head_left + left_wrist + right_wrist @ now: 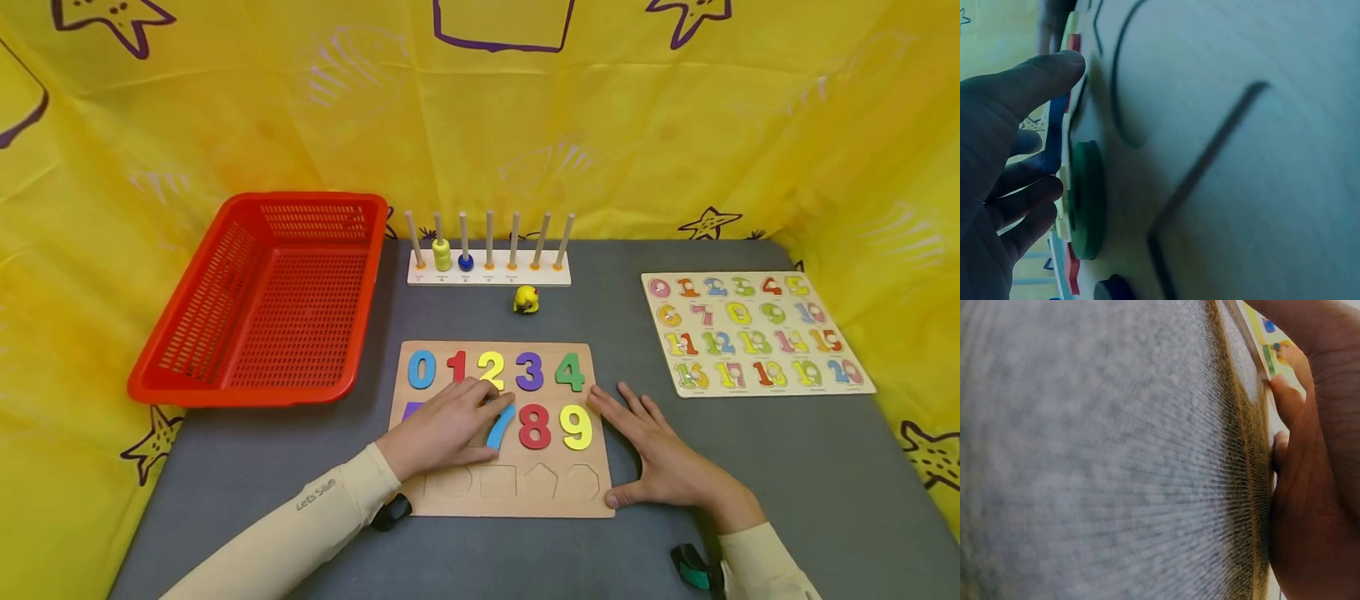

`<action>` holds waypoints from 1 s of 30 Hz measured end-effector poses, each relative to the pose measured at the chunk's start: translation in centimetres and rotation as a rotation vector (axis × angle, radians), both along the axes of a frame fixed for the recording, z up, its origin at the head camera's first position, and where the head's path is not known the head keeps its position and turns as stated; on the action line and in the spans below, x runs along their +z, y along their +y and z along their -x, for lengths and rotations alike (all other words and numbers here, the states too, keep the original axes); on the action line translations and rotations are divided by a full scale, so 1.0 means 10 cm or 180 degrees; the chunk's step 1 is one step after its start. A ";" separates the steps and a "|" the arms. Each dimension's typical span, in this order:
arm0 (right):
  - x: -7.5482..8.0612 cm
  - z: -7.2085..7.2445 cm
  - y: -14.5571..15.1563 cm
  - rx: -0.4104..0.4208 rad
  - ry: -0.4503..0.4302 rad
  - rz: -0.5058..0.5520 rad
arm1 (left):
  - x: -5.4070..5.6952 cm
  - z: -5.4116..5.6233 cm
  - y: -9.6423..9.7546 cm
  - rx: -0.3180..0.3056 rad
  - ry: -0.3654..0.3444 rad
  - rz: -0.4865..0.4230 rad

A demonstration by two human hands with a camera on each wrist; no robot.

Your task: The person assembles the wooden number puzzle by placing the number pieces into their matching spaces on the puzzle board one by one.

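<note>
A wooden number board (487, 504) lies in the middle of the table, with colored digits in two rows and outlined shape recesses along its near side. My left hand (446, 425) reaches over the board and pinches the blue number 7 (500, 427) between thumb and fingers. In the left wrist view, the blue piece (1055, 131) shows edge-on at the fingertips, beside a green digit (1088, 200). The left hand covers part of the lower digit row. My right hand (660, 454) rests with spread fingers at the board's right edge, its thumb at the near right corner.
A red plastic basket (367, 292) stands at the back left. Behind the board are a white peg stand (487, 277) with several rods and a small yellow toy (527, 299). A second number board (757, 333) lies at the right. Yellow cloth (480, 125) surrounds the table.
</note>
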State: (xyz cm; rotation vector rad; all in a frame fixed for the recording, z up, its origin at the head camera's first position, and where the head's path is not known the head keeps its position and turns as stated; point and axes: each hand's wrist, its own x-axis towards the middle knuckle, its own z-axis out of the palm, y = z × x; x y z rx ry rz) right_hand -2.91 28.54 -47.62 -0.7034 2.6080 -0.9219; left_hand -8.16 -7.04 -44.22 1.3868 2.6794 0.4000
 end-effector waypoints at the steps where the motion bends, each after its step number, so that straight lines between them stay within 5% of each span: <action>1: 0.00 -0.01 0.00 -0.0004 -0.0006 0.0001 | -0.02 -0.01 0.01 0.0008 0.0009 0.0052; 30: -0.01 -0.01 -0.04 -0.0016 -0.0051 -0.0037 | -0.10 -0.03 0.00 0.0243 0.0039 0.0163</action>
